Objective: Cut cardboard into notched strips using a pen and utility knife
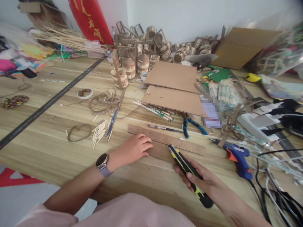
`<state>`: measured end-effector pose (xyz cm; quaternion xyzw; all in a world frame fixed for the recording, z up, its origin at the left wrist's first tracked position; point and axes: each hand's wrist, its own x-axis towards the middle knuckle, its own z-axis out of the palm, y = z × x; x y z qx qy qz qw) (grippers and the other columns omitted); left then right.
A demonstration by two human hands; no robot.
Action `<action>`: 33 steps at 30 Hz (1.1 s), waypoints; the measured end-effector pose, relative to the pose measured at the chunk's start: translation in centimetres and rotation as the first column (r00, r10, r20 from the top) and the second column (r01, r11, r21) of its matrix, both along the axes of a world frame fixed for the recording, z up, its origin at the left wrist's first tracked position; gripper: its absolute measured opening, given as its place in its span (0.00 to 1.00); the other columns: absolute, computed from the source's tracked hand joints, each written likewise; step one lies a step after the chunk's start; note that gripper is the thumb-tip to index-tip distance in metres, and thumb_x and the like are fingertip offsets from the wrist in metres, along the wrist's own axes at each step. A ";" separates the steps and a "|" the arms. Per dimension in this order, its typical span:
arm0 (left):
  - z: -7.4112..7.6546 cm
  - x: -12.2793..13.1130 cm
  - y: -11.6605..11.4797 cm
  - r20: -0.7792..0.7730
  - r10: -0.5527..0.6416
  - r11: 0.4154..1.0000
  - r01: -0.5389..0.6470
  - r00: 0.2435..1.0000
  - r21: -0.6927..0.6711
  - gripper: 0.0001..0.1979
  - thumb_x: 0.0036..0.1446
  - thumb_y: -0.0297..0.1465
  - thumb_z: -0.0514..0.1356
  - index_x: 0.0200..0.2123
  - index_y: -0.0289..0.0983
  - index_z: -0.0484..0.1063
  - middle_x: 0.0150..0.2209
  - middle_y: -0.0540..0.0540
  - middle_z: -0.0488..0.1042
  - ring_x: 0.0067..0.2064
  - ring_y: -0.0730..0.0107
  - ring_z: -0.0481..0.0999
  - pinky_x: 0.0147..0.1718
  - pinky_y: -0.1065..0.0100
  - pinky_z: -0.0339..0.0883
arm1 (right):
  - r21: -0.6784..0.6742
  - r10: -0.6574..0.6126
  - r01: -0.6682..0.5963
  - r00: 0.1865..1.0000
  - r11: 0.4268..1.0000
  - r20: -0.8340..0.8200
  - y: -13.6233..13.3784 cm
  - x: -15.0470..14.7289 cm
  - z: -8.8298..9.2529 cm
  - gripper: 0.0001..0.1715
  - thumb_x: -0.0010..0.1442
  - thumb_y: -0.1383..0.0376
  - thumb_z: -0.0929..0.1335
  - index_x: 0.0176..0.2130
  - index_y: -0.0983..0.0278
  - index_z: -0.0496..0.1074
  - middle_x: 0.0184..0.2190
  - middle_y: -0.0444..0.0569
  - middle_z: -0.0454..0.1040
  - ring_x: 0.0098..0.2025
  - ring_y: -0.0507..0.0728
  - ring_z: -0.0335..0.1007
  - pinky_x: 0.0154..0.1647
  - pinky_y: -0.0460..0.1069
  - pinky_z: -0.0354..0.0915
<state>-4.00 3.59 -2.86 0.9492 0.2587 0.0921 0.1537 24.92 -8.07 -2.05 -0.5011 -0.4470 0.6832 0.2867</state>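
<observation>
My left hand, with a watch on its wrist, lies flat with fingers stretched on a long brown cardboard strip on the wooden table. My right hand is closed around a yellow-and-black utility knife. The knife's tip rests at the strip's near edge, just right of my left fingertips.
A blue glue gun and tangled cables lie at the right. Blue-handled pliers, a pen, bundled sticks and cardboard sheets sit beyond the strip. Small woven baskets crowd the back; a black bar crosses the left.
</observation>
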 end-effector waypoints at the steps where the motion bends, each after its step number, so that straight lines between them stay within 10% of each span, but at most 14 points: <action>1: 0.0 0.0 0.0 0.002 0.001 1.000 -0.001 1.000 0.002 0.15 0.60 0.30 0.66 0.50 0.36 0.74 0.52 0.41 0.75 0.53 0.58 0.69 0.54 0.56 0.68 | 0.012 0.005 -0.005 1.000 1.000 0.010 0.2 -0.2 0.1 0.34 0.64 0.48 0.67 0.64 0.57 0.63 0.44 0.52 0.73 0.29 0.51 0.62 0.28 0.49 0.65; 12: 0.3 -0.1 0.0 0.004 -0.009 1.000 0.009 1.000 -0.019 0.13 0.61 0.30 0.65 0.49 0.35 0.75 0.52 0.42 0.75 0.53 0.58 0.70 0.53 0.57 0.69 | 0.110 0.097 -0.129 0.962 0.986 0.256 1.6 -0.2 2.1 0.27 0.67 0.44 0.61 0.52 0.61 0.66 0.36 0.50 0.73 0.27 0.52 0.67 0.29 0.49 0.66; 16: 1.1 0.2 0.2 0.081 0.084 0.995 -0.087 0.993 0.040 0.09 0.67 0.27 0.58 0.47 0.34 0.75 0.50 0.41 0.76 0.51 0.59 0.72 0.53 0.57 0.69 | 0.221 0.101 -0.319 0.747 0.922 0.657 3.3 -0.1 3.4 0.17 0.67 0.50 0.60 0.38 0.59 0.66 0.29 0.48 0.75 0.30 0.57 0.72 0.32 0.51 0.66; 23: 0.4 3.1 1.8 0.123 0.251 0.941 -0.272 0.960 0.201 0.17 0.70 0.28 0.51 0.59 0.33 0.67 0.60 0.34 0.67 0.62 0.53 0.66 0.61 0.49 0.62 | 0.103 0.165 -0.704 0.302 0.703 0.939 5.5 -3.0 2.9 0.16 0.68 0.64 0.59 0.52 0.62 0.68 0.37 0.52 0.82 0.37 0.61 0.80 0.30 0.50 0.65; 33: -2.5 4.3 2.4 -0.074 0.280 0.938 -0.257 0.957 0.231 0.28 0.70 0.41 0.52 0.67 0.34 0.58 0.70 0.32 0.53 0.71 0.40 0.51 0.66 0.40 0.50 | 0.011 0.089 -0.801 0.080 0.599 0.993 6.3 -4.7 2.7 0.09 0.70 0.64 0.63 0.46 0.61 0.71 0.34 0.47 0.83 0.36 0.59 0.81 0.23 0.47 0.59</action>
